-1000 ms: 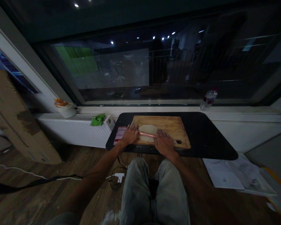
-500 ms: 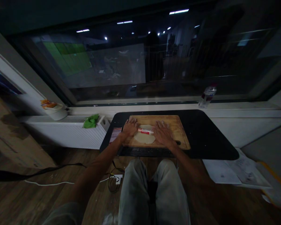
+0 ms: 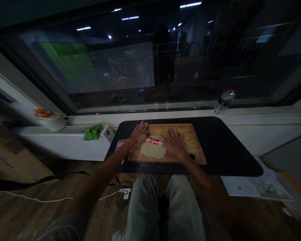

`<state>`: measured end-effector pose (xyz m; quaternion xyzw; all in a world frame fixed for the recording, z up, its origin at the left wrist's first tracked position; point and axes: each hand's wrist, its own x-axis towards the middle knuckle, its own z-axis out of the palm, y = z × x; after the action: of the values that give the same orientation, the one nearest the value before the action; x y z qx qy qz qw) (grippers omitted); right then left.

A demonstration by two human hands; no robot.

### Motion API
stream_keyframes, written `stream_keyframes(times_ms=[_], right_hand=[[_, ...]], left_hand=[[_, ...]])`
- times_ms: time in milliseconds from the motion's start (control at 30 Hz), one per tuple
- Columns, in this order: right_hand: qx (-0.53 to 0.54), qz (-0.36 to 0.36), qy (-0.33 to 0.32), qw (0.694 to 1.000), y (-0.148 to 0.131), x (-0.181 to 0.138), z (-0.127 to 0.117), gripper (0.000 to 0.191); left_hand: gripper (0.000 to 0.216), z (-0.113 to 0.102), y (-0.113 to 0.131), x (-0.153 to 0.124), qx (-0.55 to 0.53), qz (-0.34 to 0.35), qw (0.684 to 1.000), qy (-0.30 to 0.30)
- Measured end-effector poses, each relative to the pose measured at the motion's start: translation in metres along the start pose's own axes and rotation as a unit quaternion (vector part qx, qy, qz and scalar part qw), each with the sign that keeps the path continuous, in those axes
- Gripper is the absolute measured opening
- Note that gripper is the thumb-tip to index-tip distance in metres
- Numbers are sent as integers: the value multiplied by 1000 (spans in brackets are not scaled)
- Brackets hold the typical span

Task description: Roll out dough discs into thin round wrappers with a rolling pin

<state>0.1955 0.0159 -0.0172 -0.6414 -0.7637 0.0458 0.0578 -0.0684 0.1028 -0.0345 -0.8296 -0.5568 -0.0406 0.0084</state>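
A rolling pin [image 3: 156, 142], clear-wrapped with a red and white label, lies across a flat round sheet of pale dough [image 3: 150, 151]. Under the dough is a wooden cutting board [image 3: 188, 142]. My left hand [image 3: 139, 132] rests on the pin's left end, fingers stretched forward past it. On the right end my right hand [image 3: 175, 142] presses with its palm, fingers extended and spread. Neither hand is wrapped round the pin; both palms cover its ends.
The board sits on a black table [image 3: 223, 147] against the windowsill. A plastic bottle [image 3: 224, 101] stands on the sill. A green cloth [image 3: 92, 132] and a white bowl [image 3: 54, 122] are on the radiator [image 3: 87, 147] at left. Cables and a power strip [image 3: 126, 192] lie below.
My hands and the rolling pin have shifted slightly forward over the dough, towards its far edge. The pin's label has turned. The camera view has tilted a little.
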Motion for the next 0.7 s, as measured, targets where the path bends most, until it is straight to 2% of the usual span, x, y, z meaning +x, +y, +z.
stream_keyframes(times_ms=[200,367,700], right_hand=[[-5,12,46,999,-23,-30,-2,69],[1,22,52,998,-40,-49,-3,72],[-19,-17,42,999,-48,-68,-16,70]], left_hand=[[66,-1,-4,-19,8,35,999,24],[68,-1,-7,-29,12,48,998,31],[68,2,-3,-61,2,0,999,47]])
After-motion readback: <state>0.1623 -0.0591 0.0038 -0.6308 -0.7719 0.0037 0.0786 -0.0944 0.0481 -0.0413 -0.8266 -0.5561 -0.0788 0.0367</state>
